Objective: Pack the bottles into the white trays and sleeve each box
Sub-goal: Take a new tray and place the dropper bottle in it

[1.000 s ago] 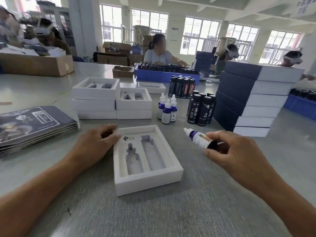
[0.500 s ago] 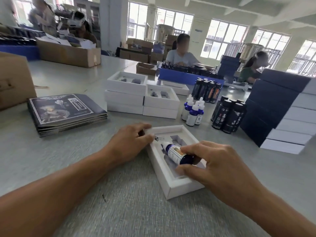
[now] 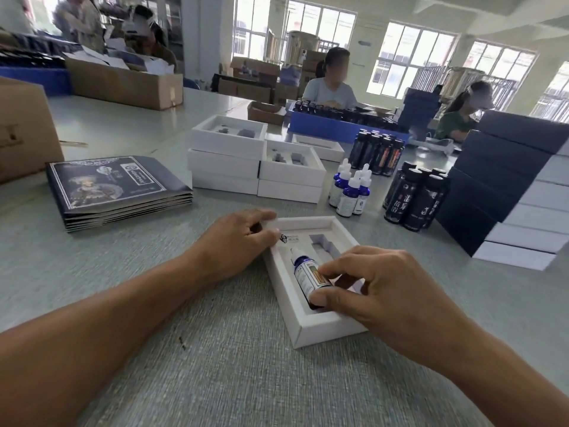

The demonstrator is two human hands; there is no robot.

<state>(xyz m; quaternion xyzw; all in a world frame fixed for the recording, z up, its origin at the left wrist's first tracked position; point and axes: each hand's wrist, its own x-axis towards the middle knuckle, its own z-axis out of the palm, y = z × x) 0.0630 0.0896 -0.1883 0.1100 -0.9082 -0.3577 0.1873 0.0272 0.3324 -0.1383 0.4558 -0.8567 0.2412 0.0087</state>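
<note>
A white tray (image 3: 311, 329) with two cut-out slots lies on the grey table in front of me. A small blue dropper bottle (image 3: 306, 271) lies in its left slot, white tip pointing away. My right hand (image 3: 378, 291) pinches the bottle's lower end with thumb and fingers. My left hand (image 3: 237, 241) rests on the tray's far-left corner, holding it steady. The right slot (image 3: 323, 245) is empty. Behind stand several blue dropper bottles (image 3: 349, 191) and several tall black bottles (image 3: 414, 200).
Stacked empty white trays (image 3: 255, 163) stand behind the tray. A pile of dark printed sleeves (image 3: 117, 189) lies at left. Sleeved boxes (image 3: 517, 192) are stacked at right. A blue crate (image 3: 332, 129) of bottles, cardboard boxes and seated people are beyond.
My right hand brought the dropper bottle from the air down into the tray's left slot. My left hand stayed at the tray's corner. The camera view shifted left.
</note>
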